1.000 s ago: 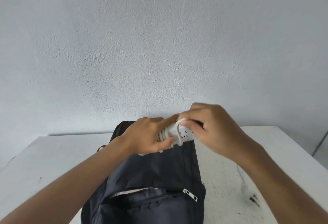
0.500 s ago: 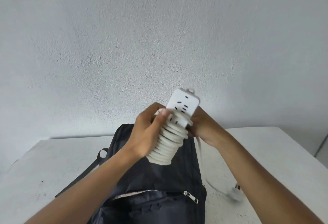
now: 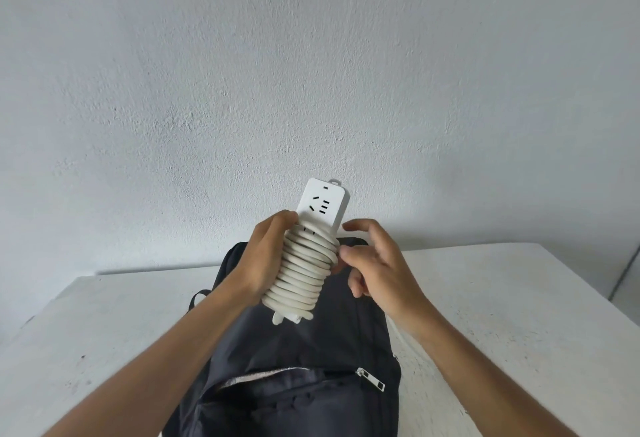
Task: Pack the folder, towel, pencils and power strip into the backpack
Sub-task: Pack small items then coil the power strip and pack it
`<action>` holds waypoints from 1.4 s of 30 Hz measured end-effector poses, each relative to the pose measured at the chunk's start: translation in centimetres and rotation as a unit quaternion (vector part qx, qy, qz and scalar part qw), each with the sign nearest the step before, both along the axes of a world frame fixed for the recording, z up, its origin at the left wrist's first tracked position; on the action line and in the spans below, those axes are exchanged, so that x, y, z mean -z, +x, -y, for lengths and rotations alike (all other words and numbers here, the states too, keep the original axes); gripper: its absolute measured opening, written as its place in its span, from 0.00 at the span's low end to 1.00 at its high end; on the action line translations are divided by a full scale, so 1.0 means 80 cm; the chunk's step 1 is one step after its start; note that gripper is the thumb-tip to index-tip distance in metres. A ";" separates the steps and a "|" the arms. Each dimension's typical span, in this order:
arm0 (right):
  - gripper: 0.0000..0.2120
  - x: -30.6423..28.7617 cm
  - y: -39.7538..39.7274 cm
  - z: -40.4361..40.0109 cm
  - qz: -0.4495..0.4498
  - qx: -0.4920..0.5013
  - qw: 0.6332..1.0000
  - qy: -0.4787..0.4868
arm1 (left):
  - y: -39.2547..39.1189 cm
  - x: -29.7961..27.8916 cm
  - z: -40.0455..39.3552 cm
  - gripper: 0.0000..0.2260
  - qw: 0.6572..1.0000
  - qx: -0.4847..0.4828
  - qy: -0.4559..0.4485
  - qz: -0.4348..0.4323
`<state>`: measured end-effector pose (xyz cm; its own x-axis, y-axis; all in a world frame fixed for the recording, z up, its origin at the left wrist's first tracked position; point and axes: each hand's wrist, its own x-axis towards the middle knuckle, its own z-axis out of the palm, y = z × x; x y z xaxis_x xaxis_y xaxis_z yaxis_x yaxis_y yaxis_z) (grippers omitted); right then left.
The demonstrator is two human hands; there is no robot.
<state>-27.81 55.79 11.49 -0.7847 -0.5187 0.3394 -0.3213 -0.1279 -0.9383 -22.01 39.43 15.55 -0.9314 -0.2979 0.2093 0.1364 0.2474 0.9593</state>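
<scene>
A: What did the left hand (image 3: 265, 256) have hold of?

B: The power strip (image 3: 320, 208). The hand was wrapped round it from the left, over the cord (image 3: 304, 272) that was wound in tight coils round the strip's lower part. The thumb lay up by the topmost coil, against the edge of the white body.

A: And the right hand (image 3: 375, 263)?

B: It sat just beside the coils on the right, fingers loosely bent. One or two fingertips (image 3: 344, 251) met the cord at the side; whether they pinched it or only touched it, I could not tell. The forefinger pointed toward the strip's upper edge, apart from it.

A: How was the strip sitting?

B: Held up in the air, tilted with its top leaning to the right. Only the top socket end showed above the coils. A short end of cord stuck out below the lowest coil.

A: Where was that relative to the bag?

B: Above the dark backpack (image 3: 301, 367), which lay flat on the white table (image 3: 502, 298). A pocket near the person gaped partly open, with its zip pull (image 3: 371, 379) at the right end. A strap loop (image 3: 198, 297) poked out at the bag's left side. A pale wall (image 3: 311, 73) stood behind.
</scene>
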 end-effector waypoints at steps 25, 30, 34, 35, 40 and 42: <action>0.17 0.013 0.005 -0.062 -0.034 -0.085 0.945 0.314 | -0.022 0.015 0.073 0.25 0.888 -0.159 -0.426 -0.075; 0.09 -0.025 0.026 -0.060 -0.303 0.020 0.868 0.392 | -0.028 0.048 0.067 0.30 0.790 -0.092 -0.603 -0.060; 0.12 -0.076 0.015 -0.052 -0.446 0.046 0.849 0.281 | -0.021 0.048 0.042 0.28 0.756 0.006 -0.624 -0.195; 0.11 -0.082 0.004 -0.049 -0.434 0.040 0.864 0.251 | -0.019 0.046 0.035 0.29 0.748 0.030 -0.623 -0.224; 0.03 -0.087 -0.040 -0.036 -0.195 0.026 0.974 0.114 | 0.001 0.043 0.013 0.40 0.858 0.140 -0.444 -0.218; 0.04 -0.079 -0.047 -0.032 -0.122 0.014 0.988 0.093 | 0.005 0.045 0.007 0.35 0.895 0.142 -0.354 -0.230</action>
<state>-31.54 58.35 17.79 -0.7052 -0.5697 0.4220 -0.5426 0.0506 -0.8384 -21.62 38.85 11.98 -0.7149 0.2971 0.6330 0.6311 0.6640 0.4010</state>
